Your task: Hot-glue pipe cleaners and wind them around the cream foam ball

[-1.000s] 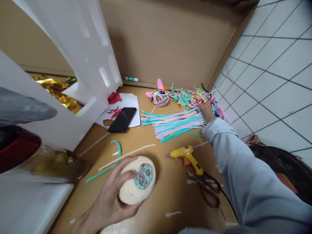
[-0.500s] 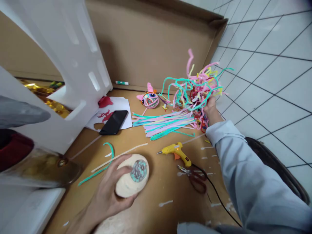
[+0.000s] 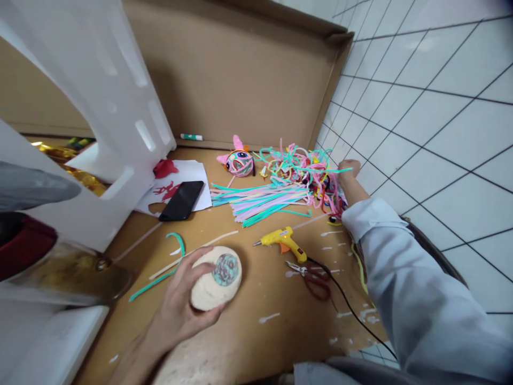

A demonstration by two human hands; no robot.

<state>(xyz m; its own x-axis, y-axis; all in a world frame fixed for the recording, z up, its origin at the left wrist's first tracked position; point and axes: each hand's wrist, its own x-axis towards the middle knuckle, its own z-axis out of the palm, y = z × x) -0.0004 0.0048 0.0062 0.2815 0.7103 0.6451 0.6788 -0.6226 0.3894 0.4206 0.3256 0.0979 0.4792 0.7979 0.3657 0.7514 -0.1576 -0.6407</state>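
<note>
A cream rounded object [image 3: 208, 293] with a teal and grey swirled disc on it rests in the grip of my left hand [image 3: 180, 302], near the front middle of the table. At the right table edge my right hand [image 3: 349, 168] is closed beside a tangled pile of coloured fuzzy stems [image 3: 296, 166]; a teal stem reaches its fingers. Left of and below the pile lies a bundle of straight stems [image 3: 268, 202]. A yellow glue gun [image 3: 282, 240] and open scissors [image 3: 315, 280] lie between my hands.
A pink eared ball figure [image 3: 240, 163] sits left of the pile. Further left are a black phone [image 3: 182, 200] on white paper [image 3: 204, 187] and a marker [image 3: 191, 137]. A white panel [image 3: 132, 80] stands left; a cardboard wall [image 3: 240, 69] rises behind.
My right hand has come away from the tangled stems toward the right edge, and the lifted pile has dropped lower. The view has shifted slightly. My left hand still holds the cream object.
</note>
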